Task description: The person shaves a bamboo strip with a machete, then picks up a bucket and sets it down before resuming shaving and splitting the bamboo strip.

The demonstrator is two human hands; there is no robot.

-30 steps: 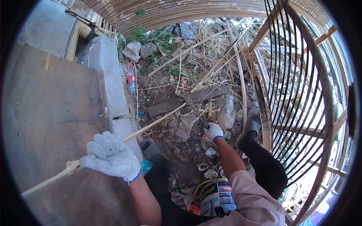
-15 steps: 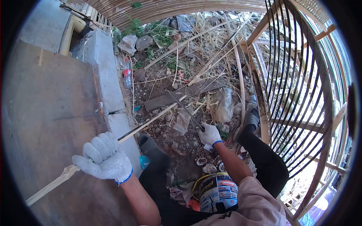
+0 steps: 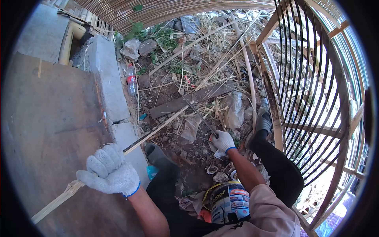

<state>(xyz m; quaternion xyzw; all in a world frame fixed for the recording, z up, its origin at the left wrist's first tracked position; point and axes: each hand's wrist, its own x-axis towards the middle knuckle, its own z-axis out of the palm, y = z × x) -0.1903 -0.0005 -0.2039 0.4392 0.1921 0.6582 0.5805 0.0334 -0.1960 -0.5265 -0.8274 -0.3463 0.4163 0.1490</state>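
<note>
Stick (image 3: 163,125) in left hand (image 3: 108,170) overhangs concrete edge (image 3: 136,132) (blade (image 3: 200,115) near its tip).

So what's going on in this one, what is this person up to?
Someone in white work gloves is handling a long split wooden stick. The left hand grips it, and the right hand holds a long, thin blade near its far end; whether they touch is unclear. A labelled bucket sits close to the person, above littered ground.
</note>
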